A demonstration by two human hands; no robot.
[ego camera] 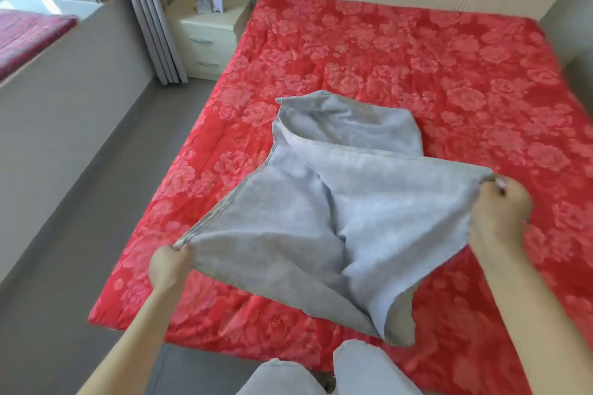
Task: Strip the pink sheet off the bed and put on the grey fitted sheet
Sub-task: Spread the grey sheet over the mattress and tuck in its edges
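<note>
The grey fitted sheet is bunched and partly unfolded over the middle of the bed, its far end resting on the bed. My left hand pinches its hemmed edge at the lower left. My right hand grips the same edge at the right, so the hem is stretched between both hands above the bed. The bed is covered by a red-pink floral sheet or quilt, which lies flat across the whole surface.
A cream nightstand with small white items stands left of the headboard, next to grey curtains. A windowsill with a red cushion is at the far left. Grey floor runs along the bed's left side.
</note>
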